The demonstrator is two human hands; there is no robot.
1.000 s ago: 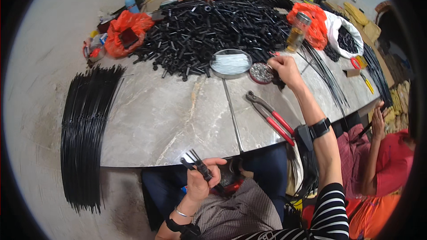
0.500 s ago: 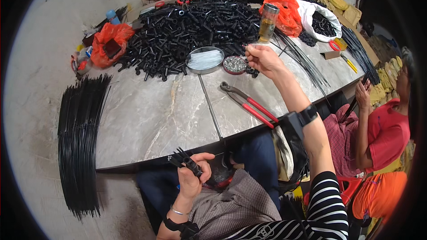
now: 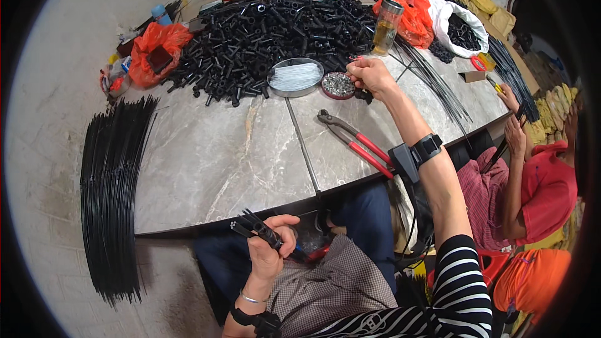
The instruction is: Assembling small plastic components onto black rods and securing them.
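Several black rods (image 3: 265,233) stuck out of my left grip (image 3: 273,250), low over my lap, just in front of the worktop (image 3: 200,169). That grip was curled tight around them, with one finger poking out to the side. My right grip (image 3: 374,77) was up over the far part of the worktop, thumb and fingertips together; I could not tell if some tiny thing was pinched there. Just left of it sat a round red dish (image 3: 339,97) full of small silver bits, and next to that a clear round dish (image 3: 295,94) with thin white sticks. Behind the dishes lay a big heap of black parts (image 3: 275,37). A glass bottle (image 3: 387,28) stood just past my right grip, by an orange bag (image 3: 412,15). Nearer to me lay cutters (image 3: 374,148) with red handles. Long black wires (image 3: 116,194) lay in a bunch at the left edge. A person in a red shirt (image 3: 549,181) sat to my right.
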